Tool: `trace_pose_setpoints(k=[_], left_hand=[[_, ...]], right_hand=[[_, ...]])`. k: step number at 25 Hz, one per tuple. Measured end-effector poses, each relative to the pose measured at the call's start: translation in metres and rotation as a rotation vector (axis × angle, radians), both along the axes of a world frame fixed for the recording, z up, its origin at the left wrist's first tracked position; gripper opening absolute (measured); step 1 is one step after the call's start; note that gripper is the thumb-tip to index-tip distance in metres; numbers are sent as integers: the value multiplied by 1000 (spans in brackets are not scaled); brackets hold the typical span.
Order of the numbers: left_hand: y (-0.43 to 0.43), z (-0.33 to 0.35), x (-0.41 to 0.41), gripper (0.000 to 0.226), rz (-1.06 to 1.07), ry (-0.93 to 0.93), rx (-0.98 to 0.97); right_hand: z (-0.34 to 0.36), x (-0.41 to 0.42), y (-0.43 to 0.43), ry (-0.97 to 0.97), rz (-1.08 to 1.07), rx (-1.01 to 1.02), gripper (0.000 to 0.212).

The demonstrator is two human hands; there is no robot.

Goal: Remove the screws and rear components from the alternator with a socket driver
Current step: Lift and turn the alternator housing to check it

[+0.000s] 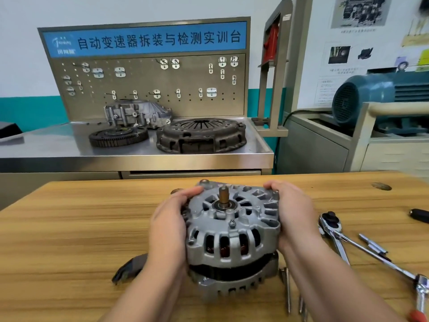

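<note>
The grey cast alternator (pixel 232 231) stands on the wooden table (pixel 81 217), its shaft end up and tilted toward me. Copper windings show through its side slots. My left hand (pixel 169 226) grips its left side, fingers curled over the upper rim. On the opposite side my right hand (pixel 297 217) grips the housing, fingertips on the top edge. A ratchet handle (pixel 334 233) lies to the right of the alternator. A long socket driver bar (pixel 383 259) crosses it toward the lower right corner.
Long bolts (pixel 287 291) lie on the table just below my right wrist. A dark part (pixel 130 268) sits under my left forearm. A black handle (pixel 420 215) lies at the right edge. Behind the table stands a steel bench with a clutch cover (pixel 202 135) and ring gear (pixel 118 135).
</note>
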State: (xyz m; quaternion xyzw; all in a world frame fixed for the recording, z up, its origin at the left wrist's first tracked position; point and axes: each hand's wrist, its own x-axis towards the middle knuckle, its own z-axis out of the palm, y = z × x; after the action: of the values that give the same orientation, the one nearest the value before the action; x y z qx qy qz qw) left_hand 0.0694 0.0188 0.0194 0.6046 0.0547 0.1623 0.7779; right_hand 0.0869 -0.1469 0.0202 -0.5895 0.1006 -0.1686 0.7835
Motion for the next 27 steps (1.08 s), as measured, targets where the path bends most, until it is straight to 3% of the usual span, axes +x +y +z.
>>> trace_pose_setpoints(k=[3,5,11,16,20,24,27], left_hand=[[12,10,13,37,18,-84,102],[12,-4,13,41,24,-25,147],[9,-28,11,46,-28,22,-10],[2,-26,21,40,-73,34,56],[8,-34,21,31,-124,29,-32],[9,-41,15,26,-177,-25,-19],[10,-45,14,28,-205,-29,-36]], right_hand=[[3,2,7,-48,6,-28,39],[-5,2,14,-2,2,-103,35],[-22,3,14,23,18,-182,32],[-29,5,5,42,-31,-69,28],[-39,-1,9,45,-9,-15,22],[-43,-7,12,123,164,181,49],[-47,-9,15,109,138,201,51]])
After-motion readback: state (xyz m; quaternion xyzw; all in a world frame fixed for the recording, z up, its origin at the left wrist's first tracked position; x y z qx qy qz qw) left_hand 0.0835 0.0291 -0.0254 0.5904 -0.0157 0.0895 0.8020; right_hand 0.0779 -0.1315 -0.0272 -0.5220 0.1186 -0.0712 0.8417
